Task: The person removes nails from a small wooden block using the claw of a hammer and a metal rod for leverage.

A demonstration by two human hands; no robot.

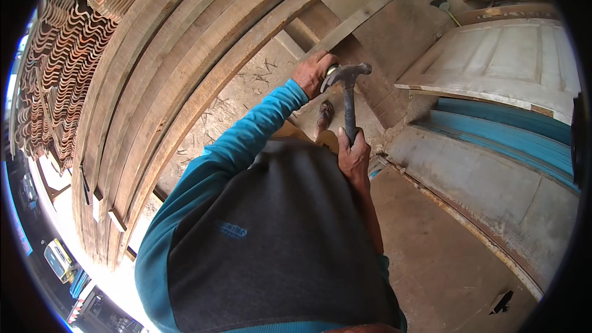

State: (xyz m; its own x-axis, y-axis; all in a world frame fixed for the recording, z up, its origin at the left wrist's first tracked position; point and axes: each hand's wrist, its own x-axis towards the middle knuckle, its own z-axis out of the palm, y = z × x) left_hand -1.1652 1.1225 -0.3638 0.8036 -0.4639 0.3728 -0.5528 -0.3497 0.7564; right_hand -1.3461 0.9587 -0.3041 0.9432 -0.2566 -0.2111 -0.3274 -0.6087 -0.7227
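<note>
My right hand (354, 155) is wrapped around the dark handle of a claw hammer (349, 102), low on the grip. The hammer stands head up in front of my body, its metal head level with my other hand. My left hand (313, 74), at the end of a blue sleeve, is closed beside the curved claw. A small pale and dark piece shows at its fingers; most of it is hidden, so I cannot tell what it is. Just beyond my left hand, a narrow plank (364, 15) slants away to the upper right.
Long timber beams (166, 68) lie side by side on the left. Stacked wavy roof tiles (68, 68) stand beyond them. Bent nails or scraps litter the dusty floor (237, 92). To the right are a pale panelled door (505, 65), blue sheets (493, 123) and a grey slab (475, 166).
</note>
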